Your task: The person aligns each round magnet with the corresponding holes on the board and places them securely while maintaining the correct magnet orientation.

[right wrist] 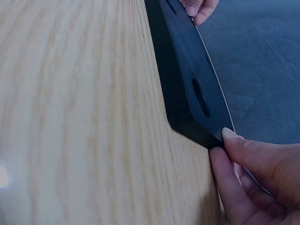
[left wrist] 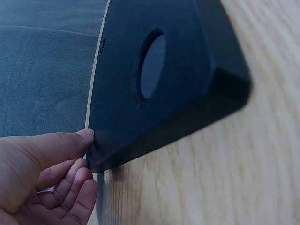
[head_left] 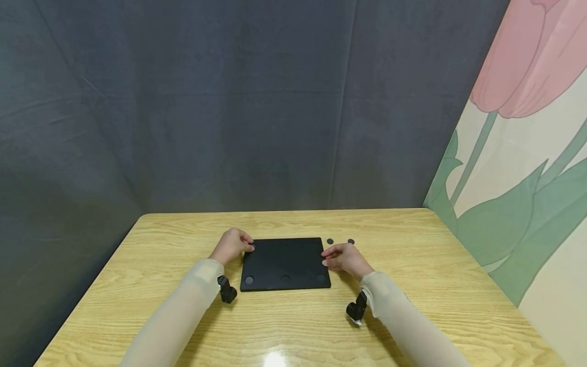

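Observation:
A flat black rectangular board lies on the wooden table, with shallow round recesses along its near edge. My left hand grips its left side near the far corner. In the left wrist view, that hand's thumb rests on the top edge and its fingers curl by the side, close to a round recess. At the right side of the board, my right hand pinches the edge. The right wrist view has its thumb on top and the forefinger against the side.
Two small dark discs, a left one and a right one, lie just beyond the right hand. A dark grey curtain hangs behind the wooden table. To the right is a tulip-patterned cloth.

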Demonstrator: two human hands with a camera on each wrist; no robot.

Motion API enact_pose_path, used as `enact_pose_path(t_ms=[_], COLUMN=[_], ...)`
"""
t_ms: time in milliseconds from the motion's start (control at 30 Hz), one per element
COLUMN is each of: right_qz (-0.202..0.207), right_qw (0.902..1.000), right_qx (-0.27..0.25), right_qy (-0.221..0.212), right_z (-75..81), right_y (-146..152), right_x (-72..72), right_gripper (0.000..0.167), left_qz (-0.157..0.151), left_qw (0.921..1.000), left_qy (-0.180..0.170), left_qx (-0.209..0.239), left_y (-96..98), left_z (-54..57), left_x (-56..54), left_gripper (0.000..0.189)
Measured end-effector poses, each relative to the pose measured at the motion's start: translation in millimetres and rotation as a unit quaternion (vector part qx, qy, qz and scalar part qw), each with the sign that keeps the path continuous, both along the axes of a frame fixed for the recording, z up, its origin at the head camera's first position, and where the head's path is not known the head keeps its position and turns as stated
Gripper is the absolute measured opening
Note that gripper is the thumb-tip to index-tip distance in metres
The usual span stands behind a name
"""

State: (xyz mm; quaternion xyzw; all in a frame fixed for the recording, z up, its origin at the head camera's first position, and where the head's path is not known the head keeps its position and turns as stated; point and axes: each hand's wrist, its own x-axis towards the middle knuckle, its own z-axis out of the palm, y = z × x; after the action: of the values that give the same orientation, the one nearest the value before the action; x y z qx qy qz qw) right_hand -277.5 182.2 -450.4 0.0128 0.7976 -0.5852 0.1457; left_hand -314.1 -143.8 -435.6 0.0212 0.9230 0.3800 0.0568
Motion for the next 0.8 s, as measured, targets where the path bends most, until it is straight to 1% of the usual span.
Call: enact_pose_path(t_ms=[133,233,300,400,433,600,667,800], right_qz=[0.005,0.003,0.001,0.0,0.001,0.002,0.001,-0.002], right_qw=[1.0,0.9999,0.9999,0.9999,0.9998,0.9999,0.9999,0.9999], right_qx=[0.0,0.006,0.009,0.011,0.011,0.008,0.007,0.01], right_qy=[0.003,0.008,0.01,0.013,0.014,0.012,0.008,0.002], right_z=[0.1,-0.1,-0.3,0.8,1.1,1.1,0.6,1.0], right_y=[0.9,0.1,0.1,-0.5,-0.5,-0.5,-0.4,-0.5], right_x=[0.6,0.9,0.7,0.5,0.6,0.7,0.5,0.8], right_gripper=[0.023,0.023,0.024,0.025,0.025,0.024,0.024,0.024], left_qz=[-0.007,-0.013,-0.017,-0.022,-0.018,-0.017,-0.015,-0.007], left_qw=[1.0,0.9999,0.9998,0.9996,0.9996,0.9992,0.9991,0.9993], left_qy=[0.001,-0.002,0.001,0.009,0.013,0.019,0.021,0.032], left_qx=[-0.004,-0.001,0.006,0.016,0.018,0.03,0.033,0.02], left_y=[-0.7,-3.0,-5.0,-10.1,-11.8,-26.8,-34.7,-50.1], left_z=[0.6,3.8,7.7,16.9,19.8,33.2,36.5,41.2], left_x=[0.2,1.8,3.1,4.4,4.2,6.0,6.8,6.5], left_gripper=[0.014,0.014,0.014,0.016,0.016,0.025,0.03,0.035])
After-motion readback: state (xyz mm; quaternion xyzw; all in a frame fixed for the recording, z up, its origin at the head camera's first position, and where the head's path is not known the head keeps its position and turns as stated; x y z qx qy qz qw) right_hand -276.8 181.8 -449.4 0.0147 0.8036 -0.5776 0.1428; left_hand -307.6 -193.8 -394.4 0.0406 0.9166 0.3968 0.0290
